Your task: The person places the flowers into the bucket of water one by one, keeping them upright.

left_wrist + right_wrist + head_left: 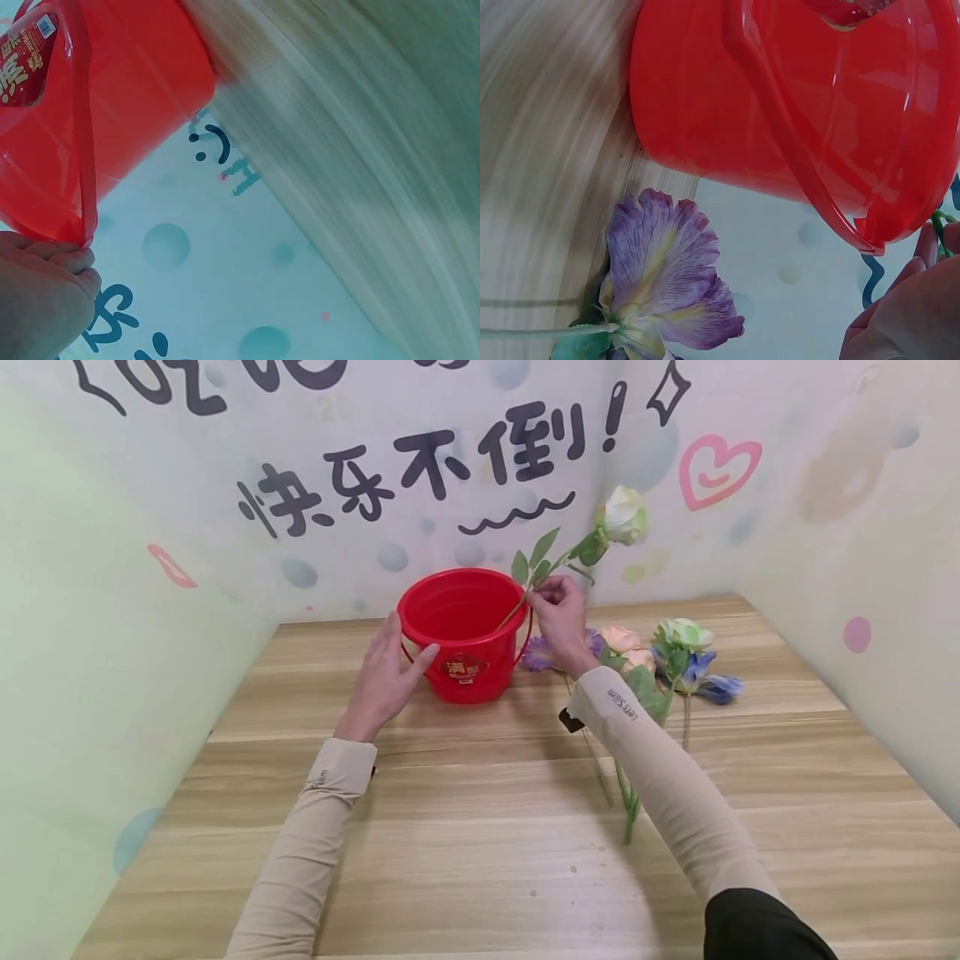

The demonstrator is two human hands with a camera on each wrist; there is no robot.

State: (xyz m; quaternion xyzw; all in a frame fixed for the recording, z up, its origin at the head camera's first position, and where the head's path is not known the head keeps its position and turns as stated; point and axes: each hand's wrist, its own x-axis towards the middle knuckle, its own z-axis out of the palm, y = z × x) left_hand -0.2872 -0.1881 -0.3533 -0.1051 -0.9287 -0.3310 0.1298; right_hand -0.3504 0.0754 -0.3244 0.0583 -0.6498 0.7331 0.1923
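Observation:
A red bucket (468,668) stands upright at the back of the table, its handle hanging down. My left hand (378,681) rests against the bucket's left side near the rim, fingers fairly straight and thumb apart. With thumb and fingers, my right hand (561,614) pinches the stem of a white rose (624,516) at the bucket's right rim. The stem's lower end reaches into the bucket, and the bloom leans out to the upper right. In the right wrist view a purple flower (664,270) lies beside the bucket.
Right of the bucket, several artificial flowers lie on the wooden table (465,827): peach blooms (621,639), a pale green-white one (684,633) and a blue one (718,687). A printed wall covering (360,568) stands close behind the bucket.

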